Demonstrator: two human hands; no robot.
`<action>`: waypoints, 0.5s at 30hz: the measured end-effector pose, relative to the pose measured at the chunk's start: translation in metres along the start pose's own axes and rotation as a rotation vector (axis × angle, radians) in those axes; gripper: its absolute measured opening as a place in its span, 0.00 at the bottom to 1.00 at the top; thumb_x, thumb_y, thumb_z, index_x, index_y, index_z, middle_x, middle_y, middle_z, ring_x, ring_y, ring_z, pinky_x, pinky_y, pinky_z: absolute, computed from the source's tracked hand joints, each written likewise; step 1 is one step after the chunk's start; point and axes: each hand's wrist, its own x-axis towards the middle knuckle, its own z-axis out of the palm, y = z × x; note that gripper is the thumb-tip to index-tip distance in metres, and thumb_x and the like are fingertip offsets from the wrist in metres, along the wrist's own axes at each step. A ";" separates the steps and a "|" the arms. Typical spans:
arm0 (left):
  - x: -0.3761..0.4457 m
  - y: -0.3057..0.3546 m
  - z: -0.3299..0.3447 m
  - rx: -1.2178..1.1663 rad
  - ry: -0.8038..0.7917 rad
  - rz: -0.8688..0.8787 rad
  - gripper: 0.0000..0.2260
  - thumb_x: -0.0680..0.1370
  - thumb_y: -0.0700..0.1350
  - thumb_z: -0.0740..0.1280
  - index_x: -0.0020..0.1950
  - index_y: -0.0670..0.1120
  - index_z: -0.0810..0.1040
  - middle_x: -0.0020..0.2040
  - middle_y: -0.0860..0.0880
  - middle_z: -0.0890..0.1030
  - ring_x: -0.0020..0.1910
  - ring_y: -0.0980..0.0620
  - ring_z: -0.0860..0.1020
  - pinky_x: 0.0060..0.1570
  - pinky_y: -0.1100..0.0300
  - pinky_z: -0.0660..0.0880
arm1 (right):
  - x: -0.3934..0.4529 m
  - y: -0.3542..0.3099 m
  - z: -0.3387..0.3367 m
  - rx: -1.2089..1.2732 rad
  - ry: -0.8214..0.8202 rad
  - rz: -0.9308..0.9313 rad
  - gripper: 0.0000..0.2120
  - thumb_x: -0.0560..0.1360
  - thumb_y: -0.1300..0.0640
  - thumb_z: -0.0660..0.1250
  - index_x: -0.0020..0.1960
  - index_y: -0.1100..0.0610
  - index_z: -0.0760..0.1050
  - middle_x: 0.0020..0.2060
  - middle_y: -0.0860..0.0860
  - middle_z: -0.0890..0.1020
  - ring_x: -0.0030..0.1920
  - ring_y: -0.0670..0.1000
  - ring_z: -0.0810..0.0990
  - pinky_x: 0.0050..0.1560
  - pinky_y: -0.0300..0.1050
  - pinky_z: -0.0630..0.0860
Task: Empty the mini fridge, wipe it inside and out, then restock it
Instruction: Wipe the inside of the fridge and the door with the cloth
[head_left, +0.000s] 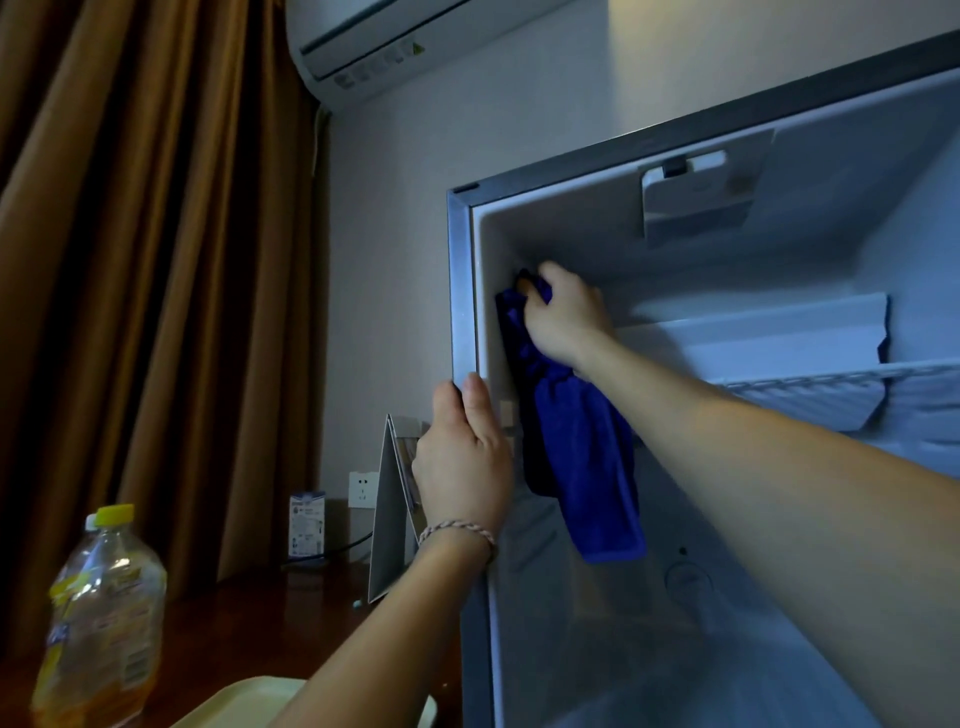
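The mini fridge (462, 291) stands open and fills the right side of the view, its white inside bare apart from a wire shelf (831, 376). My right hand (563, 312) reaches inside and grips a blue cloth (582, 457) against the upper left inner wall, and the rest of the cloth hangs down. My left hand (465, 457) holds the fridge's grey left front edge, thumb on the front and fingers round the outer side.
Left of the fridge, a dark wooden table (249, 623) carries a yellow-capped bottle (104, 613), a pale tray (234, 701), a small carton (306, 525) and a folded card stand (389, 509). Brown curtains (156, 260) hang behind, with an air conditioner (384, 41) above.
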 end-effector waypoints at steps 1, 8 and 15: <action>0.000 0.000 0.001 -0.001 0.003 -0.001 0.20 0.83 0.59 0.48 0.47 0.46 0.70 0.36 0.46 0.79 0.38 0.41 0.79 0.41 0.47 0.76 | -0.003 -0.004 -0.002 0.002 0.025 -0.052 0.10 0.82 0.48 0.60 0.53 0.54 0.74 0.49 0.56 0.80 0.51 0.60 0.79 0.50 0.49 0.75; 0.000 -0.002 0.003 0.015 0.006 0.000 0.20 0.83 0.59 0.48 0.49 0.46 0.71 0.35 0.48 0.78 0.34 0.45 0.78 0.40 0.47 0.78 | -0.012 -0.029 0.003 0.119 0.213 -0.320 0.12 0.82 0.48 0.62 0.57 0.54 0.77 0.48 0.52 0.72 0.44 0.51 0.75 0.47 0.43 0.70; 0.001 -0.002 0.002 -0.005 0.024 0.003 0.21 0.83 0.59 0.49 0.48 0.44 0.70 0.35 0.45 0.78 0.37 0.39 0.79 0.42 0.43 0.78 | 0.008 0.002 0.012 0.045 0.102 -0.089 0.09 0.82 0.50 0.60 0.55 0.54 0.75 0.52 0.58 0.76 0.50 0.59 0.77 0.50 0.48 0.72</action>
